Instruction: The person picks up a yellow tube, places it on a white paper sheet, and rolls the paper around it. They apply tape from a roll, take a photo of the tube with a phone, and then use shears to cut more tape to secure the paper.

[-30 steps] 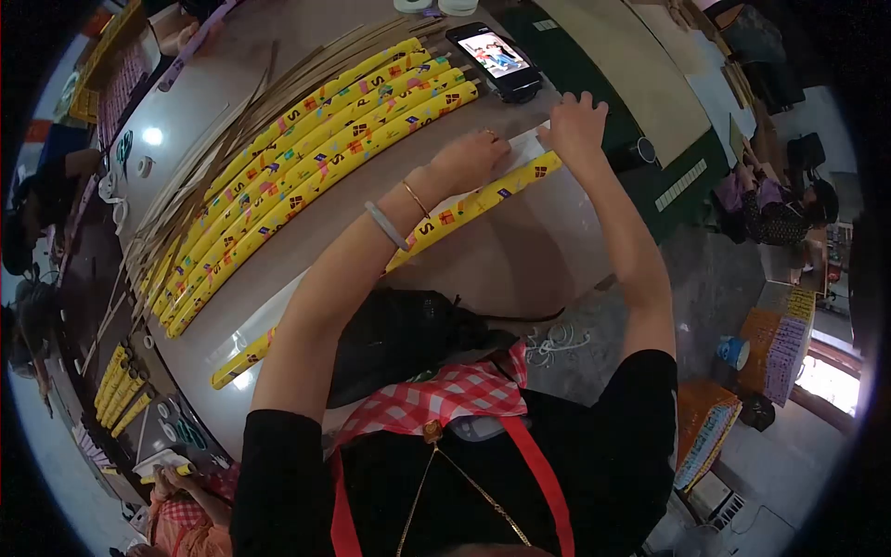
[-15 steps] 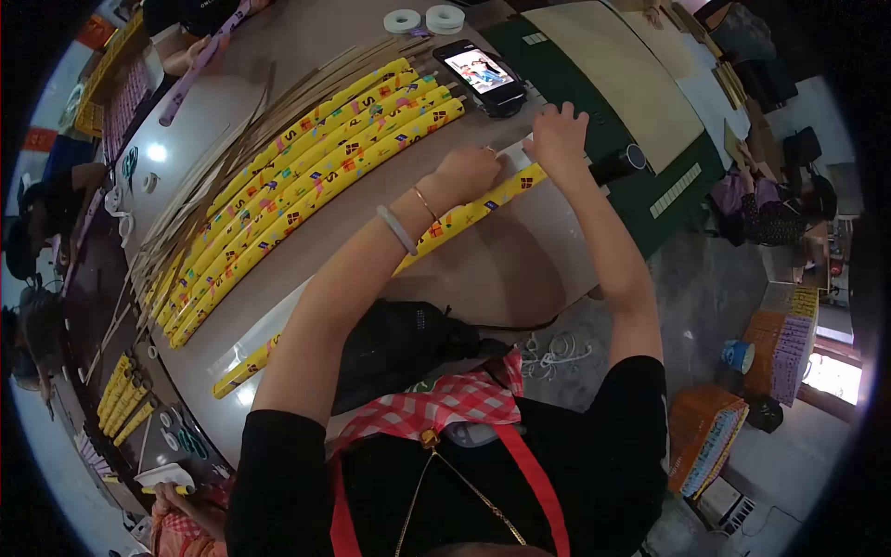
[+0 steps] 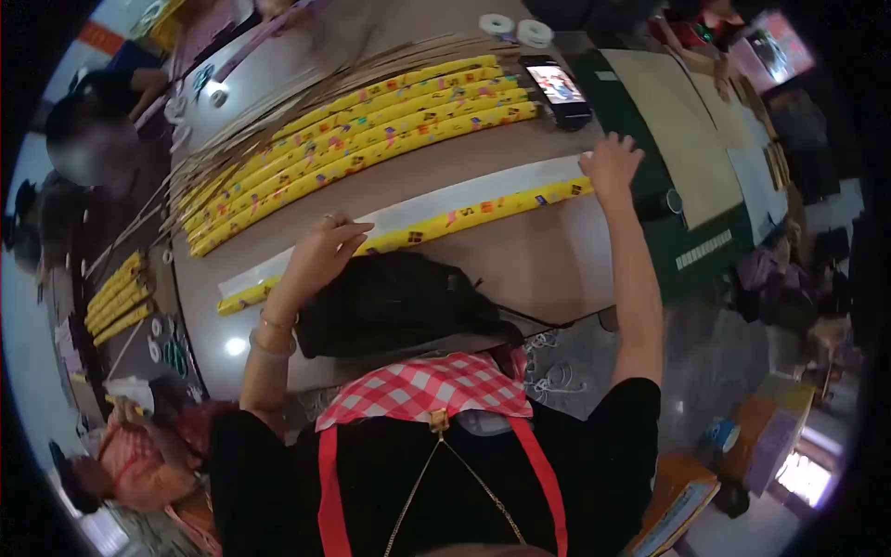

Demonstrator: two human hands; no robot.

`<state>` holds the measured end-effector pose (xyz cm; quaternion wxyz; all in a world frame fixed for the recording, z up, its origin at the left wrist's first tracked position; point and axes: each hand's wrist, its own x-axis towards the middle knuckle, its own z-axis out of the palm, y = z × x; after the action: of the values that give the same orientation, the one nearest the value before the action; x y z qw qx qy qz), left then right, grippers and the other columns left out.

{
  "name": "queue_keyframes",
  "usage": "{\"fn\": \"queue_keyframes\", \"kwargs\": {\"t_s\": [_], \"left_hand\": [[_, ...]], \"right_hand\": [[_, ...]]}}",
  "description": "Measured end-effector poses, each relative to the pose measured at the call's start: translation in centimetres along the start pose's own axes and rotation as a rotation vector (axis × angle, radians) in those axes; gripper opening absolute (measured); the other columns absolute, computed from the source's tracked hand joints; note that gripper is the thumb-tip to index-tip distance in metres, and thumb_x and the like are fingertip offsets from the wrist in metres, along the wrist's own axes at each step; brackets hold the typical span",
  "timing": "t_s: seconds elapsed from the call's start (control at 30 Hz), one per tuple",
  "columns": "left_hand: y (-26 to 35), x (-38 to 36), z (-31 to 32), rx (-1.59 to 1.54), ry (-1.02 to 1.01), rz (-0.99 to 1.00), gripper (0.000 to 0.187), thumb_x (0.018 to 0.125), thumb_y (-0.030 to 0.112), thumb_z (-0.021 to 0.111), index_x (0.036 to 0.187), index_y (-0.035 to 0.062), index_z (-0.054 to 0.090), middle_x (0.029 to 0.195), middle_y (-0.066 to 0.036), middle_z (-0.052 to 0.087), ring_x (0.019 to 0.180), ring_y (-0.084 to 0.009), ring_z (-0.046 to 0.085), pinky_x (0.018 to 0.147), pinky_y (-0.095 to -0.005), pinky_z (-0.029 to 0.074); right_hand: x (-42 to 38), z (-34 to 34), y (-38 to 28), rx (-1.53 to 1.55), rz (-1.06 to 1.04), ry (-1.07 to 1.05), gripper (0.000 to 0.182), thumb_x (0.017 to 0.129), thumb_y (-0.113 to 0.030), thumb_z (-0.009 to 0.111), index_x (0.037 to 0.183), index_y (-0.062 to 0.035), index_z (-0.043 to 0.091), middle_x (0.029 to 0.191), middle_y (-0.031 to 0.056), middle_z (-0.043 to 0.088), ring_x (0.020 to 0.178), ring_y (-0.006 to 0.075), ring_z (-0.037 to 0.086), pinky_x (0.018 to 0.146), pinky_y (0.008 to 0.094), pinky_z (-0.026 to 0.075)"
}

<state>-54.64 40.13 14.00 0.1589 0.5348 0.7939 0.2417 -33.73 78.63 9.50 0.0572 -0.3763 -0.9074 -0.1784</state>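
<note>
Item: yellow patterned stick (image 3: 436, 226) — long, thin, lying flat on the worktop (image 3: 520, 269), with a white strip (image 3: 464, 197) just behind it along the same line.

Long axis: runs left to right across the person's front, the right end slightly farther away than the left.

Left hand (image 3: 320, 252): palm down on the stick toward its left part, fingers spread flat and pressing, not curled around it.

Right hand (image 3: 613, 165): at the stick's far right end, fingers apart and laid on the end and the strip's edge; whether any finger pinches the stick cannot be told.

Relation: the stick spans the gap between both hands — each holds down one part, neither nearer the middle.

Adjacent: row of finished yellow sticks (image 3: 371, 130) well beyond, parallel; phone (image 3: 557, 85) by their right ends; black bag (image 3: 394, 302) at the near edge, just under the left hand.
</note>
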Motion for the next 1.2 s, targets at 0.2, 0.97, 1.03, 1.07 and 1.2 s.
{"fn": "queue_keyframes", "kwargs": {"t_s": [0.2, 0.97, 1.03, 1.07, 1.2], "left_hand": [[1.1, -16.5, 2.0, -0.169, 0.616, -0.382, 0.017, 0.079, 0.004, 0.06, 0.095, 0.0057, 0.065, 0.078, -0.008, 0.055, 0.068, -0.0204, 0.053, 0.057, -0.0282, 0.042], [-19.9, -34.2, -3.4, 0.543, 0.99, -0.941, 0.042, 0.076, 0.023, 0.062, 0.109, -0.0018, 0.052, 0.114, -0.02, 0.05, 0.103, -0.0355, 0.049, 0.087, -0.0392, 0.041], [-24.2, -35.8, -5.7, 0.65, 0.905, -1.048, 0.055, 0.077, 0.031, 0.062, 0.117, -0.0041, 0.046, 0.118, -0.023, 0.046, 0.108, -0.0373, 0.045, 0.092, -0.0402, 0.037], [-25.5, -36.2, -6.6, 0.681, 0.864, -1.081, 0.061, 0.077, 0.034, 0.061, 0.12, -0.005, 0.042, 0.12, -0.024, 0.045, 0.111, -0.0379, 0.042, 0.094, -0.0403, 0.035], [-28.5, -38.1, -6.7, 0.598, 0.674, -1.155, 0.075, 0.074, 0.053, 0.058, 0.119, -0.0053, 0.044, 0.117, -0.025, 0.049, 0.112, -0.0367, 0.042, 0.095, -0.0397, 0.034]], "right_hand": [[1.0, 1.1, -0.4, -0.193, -0.045, -0.079, 0.04, 0.071, -0.038, 0.06, 0.093, -0.0046, 0.063, 0.103, 0.0117, 0.056, 0.103, 0.0345, 0.047, 0.078, 0.0518, 0.038], [2.2, 1.4, 0.1, -0.072, -0.106, -0.201, 0.057, 0.074, -0.039, 0.062, 0.115, -0.0009, 0.048, 0.109, 0.0242, 0.051, 0.099, 0.0368, 0.052, 0.082, 0.0421, 0.044], [2.6, 2.8, 0.9, -0.066, -0.157, -0.189, 0.055, 0.075, -0.038, 0.062, 0.113, -0.0002, 0.049, 0.106, 0.0248, 0.053, 0.098, 0.0381, 0.052, 0.081, 0.0433, 0.045], [2.7, 3.1, 1.5, -0.063, -0.154, -0.186, 0.055, 0.075, -0.038, 0.062, 0.113, -0.0002, 0.049, 0.106, 0.0248, 0.053, 0.098, 0.0381, 0.052, 0.081, 0.0433, 0.045], [3.2, 4.3, 0.8, 0.056, 0.018, -0.398, 0.06, 0.078, -0.037, 0.059, 0.124, -0.0019, 0.042, 0.113, 0.0263, 0.051, 0.102, 0.0395, 0.05, 0.08, 0.0445, 0.046]]}}
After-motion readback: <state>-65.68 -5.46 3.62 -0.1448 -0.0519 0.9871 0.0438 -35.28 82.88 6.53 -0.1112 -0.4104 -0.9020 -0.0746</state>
